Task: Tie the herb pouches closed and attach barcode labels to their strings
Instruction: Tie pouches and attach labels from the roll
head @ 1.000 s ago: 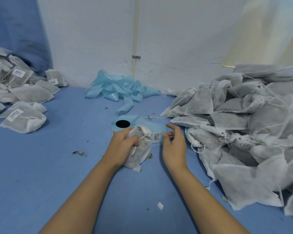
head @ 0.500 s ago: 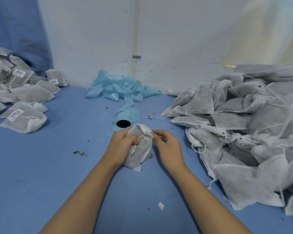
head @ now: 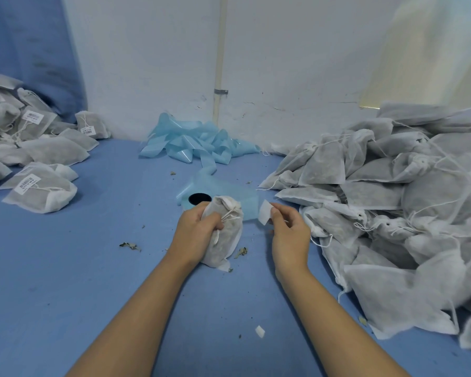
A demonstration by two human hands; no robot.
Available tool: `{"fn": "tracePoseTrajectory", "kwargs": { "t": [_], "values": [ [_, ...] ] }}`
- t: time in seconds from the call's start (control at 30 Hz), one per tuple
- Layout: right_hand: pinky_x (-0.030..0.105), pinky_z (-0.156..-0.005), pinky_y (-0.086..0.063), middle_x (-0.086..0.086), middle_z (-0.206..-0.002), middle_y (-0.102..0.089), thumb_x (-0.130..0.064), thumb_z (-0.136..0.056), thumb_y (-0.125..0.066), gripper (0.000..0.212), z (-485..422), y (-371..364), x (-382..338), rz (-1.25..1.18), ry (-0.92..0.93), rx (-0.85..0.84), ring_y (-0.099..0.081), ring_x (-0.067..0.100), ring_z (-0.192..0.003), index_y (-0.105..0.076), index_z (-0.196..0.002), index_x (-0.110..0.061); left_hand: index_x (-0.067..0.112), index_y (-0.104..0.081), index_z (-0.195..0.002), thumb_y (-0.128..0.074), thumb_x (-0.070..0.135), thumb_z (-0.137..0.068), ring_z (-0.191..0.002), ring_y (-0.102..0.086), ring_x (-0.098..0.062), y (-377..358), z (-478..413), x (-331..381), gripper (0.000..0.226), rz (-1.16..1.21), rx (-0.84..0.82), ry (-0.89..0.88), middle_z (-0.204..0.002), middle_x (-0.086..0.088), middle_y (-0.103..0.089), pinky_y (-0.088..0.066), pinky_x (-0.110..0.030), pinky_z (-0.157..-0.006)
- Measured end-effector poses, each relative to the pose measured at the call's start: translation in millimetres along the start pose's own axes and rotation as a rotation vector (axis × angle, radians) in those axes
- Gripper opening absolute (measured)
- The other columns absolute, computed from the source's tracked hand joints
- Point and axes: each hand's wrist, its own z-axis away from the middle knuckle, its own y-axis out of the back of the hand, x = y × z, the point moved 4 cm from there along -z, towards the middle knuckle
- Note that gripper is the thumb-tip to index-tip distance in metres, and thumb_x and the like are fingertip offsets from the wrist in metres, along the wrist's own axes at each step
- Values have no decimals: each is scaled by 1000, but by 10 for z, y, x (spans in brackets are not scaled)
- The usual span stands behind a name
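Observation:
My left hand (head: 196,229) grips a white herb pouch (head: 227,240) at its tied neck, upright on the blue table (head: 93,268); the knotted string (head: 230,212) shows at the top. To its right, my right hand (head: 288,232) pinches a small white label (head: 264,212) between thumb and fingers, a short gap away from the pouch. The light blue label roll (head: 223,193) with a black core lies just behind both hands.
A big heap of white pouches (head: 392,200) fills the right side. Pouches with barcode labels (head: 33,164) lie at the left. Crumpled blue backing strip (head: 196,144) is piled at the wall. Herb bits (head: 129,245) and a paper scrap (head: 260,331) lie loose.
My right hand went to the pouch's neck, then drew back right and now holds a white label up beside it. My left hand kept its grip on the pouch.

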Motion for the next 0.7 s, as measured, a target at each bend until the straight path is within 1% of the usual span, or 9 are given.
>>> {"fn": "tracePoseTrajectory", "kwargs": {
  "t": [0.07,0.13,0.23,0.27,0.37,0.47,0.57,0.63,0.7],
  "values": [
    [26,-80,-47,-13,-90,-67,-14,-94,-57,23,9,18,-18,-3,33,44,-60,15,-89,-65,-85,-33,13,-36,-58,-50,20,-59,-50,-33,-5,8,-6,-13,15,-2,15,2,-51,13,-35,-28,-13,-46],
    [21,-75,-47,-15,-88,-67,-15,-94,-58,23,22,27,-39,-15,47,58,-60,13,-84,-66,-84,-33,14,-38,-58,-51,20,-61,-50,-34,-4,3,-7,-16,15,4,13,7,-50,15,-36,-29,-12,-46],
    [20,-67,-50,-13,-81,-68,-13,-94,-58,21,45,15,-69,-66,44,36,-64,11,-78,-67,-86,-30,21,-48,-60,-56,11,-77,-53,-43,-2,-21,-28,-24,22,46,34,32,-51,18,-46,-34,-12,-51],
    [20,-68,-52,-12,-81,-69,-13,-94,-58,20,60,4,-85,-74,54,15,-65,11,-79,-67,-87,-29,22,-53,-63,-56,8,-81,-57,-48,-3,-33,-43,-29,23,71,59,53,-55,17,-51,-36,-15,-54],
    [24,-81,-53,-7,-90,-72,-14,-93,-61,17,111,-22,-150,-80,110,-43,-67,11,-90,-69,-90,-28,20,-64,-81,-60,9,-85,-73,-60,-10,-89,-61,15,12,207,122,107,-76,8,-65,-43,-23,-64],
    [13,-79,-49,-10,-96,-72,-13,-90,-64,16,177,-47,-241,-52,207,-70,-66,1,-91,-72,-93,-26,25,-67,-98,-65,12,-85,-89,-67,-11,-147,-71,48,18,295,155,93,-97,5,-72,-50,-25,-77],
    [16,-86,-48,-9,-103,-71,-7,-89,-65,19,265,-96,-331,8,346,-118,-63,1,-99,-72,-95,-24,23,-67,-103,-67,14,-86,-99,-67,-16,-168,-68,59,20,343,189,103,-103,1,-72,-52,-32,-86],
    [17,-92,-46,-6,-107,-70,-4,-88,-65,18,322,-132,-370,98,461,-154,-61,0,-103,-74,-97,-17,18,-68,-105,-66,12,-86,-101,-67,-21,-172,-67,76,20,386,213,112,-105,-4,-71,-52,-39,-93],
    [14,-94,-43,-2,-109,-69,-2,-87,-66,16,356,-153,-387,184,565,-165,-59,-1,-105,-74,-98,-9,19,-68,-102,-66,11,-86,-101,-67,-22,-172,-64,97,18,434,239,120,-103,-4,-72,-52,-39,-92]
  ]
}}
